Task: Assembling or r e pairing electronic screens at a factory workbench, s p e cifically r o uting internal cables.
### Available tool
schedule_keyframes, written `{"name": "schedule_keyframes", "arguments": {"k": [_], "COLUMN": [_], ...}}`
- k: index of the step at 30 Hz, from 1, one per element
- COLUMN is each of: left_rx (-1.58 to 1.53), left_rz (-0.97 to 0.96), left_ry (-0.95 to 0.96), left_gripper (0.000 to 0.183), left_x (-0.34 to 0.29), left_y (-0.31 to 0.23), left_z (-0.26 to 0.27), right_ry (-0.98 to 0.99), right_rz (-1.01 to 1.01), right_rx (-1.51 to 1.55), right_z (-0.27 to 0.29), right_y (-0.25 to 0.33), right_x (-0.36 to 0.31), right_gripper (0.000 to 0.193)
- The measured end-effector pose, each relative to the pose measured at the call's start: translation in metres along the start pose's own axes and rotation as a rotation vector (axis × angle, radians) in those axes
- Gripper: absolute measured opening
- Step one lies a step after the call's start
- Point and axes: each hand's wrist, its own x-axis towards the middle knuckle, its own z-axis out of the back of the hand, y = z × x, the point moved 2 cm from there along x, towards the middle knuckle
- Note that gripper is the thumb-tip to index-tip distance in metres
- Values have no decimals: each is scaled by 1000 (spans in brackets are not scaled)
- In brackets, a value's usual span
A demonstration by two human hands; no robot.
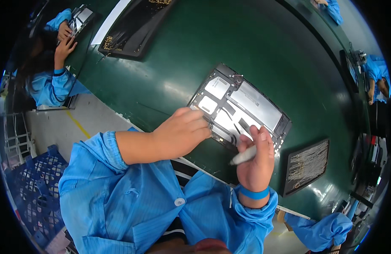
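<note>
An opened, flat tablet-like device (pixel 254 103) lies tilted on the green table, with silver panels, dark cables and small parts showing inside a black frame. My left hand (pixel 182 132) rests at its near left edge, fingers curled and closed; what they pinch is hidden beneath them. Over the near right part of the device is my right hand (pixel 257 163), palm partly turned up. A white, wrapped-looking stick-like tool (pixel 244 156) with a dark end lies in its curled fingers. A blue band circles the right wrist.
A black tray (pixel 307 167) of thin pale wire-like pieces stands at the right. A larger black tray (pixel 136 31) with small gold-coloured pieces is at the far left of the green table (pixel 170 80). Co-workers in blue sleeves (pixel 51 86) sit around. A blue crate (pixel 38 194) stands lower left.
</note>
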Motion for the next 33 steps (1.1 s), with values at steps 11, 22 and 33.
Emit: {"name": "schedule_keyframes", "arguments": {"k": [11, 22, 33], "left_rx": [43, 25, 41], "left_rz": [-17, -20, 25], "left_ry": [-40, -27, 1], "left_gripper": [17, 17, 18], "left_x": [4, 6, 2], "left_y": [-1, 0, -4], "left_z": [-4, -2, -2], "right_ry": [102, 121, 50], "right_rz": [722, 778, 646], "right_rx": [-499, -561, -452], "right_z": [3, 3, 6], "right_y": [-41, -46, -49], "right_x": [4, 11, 9], "right_gripper": [26, 28, 24]}}
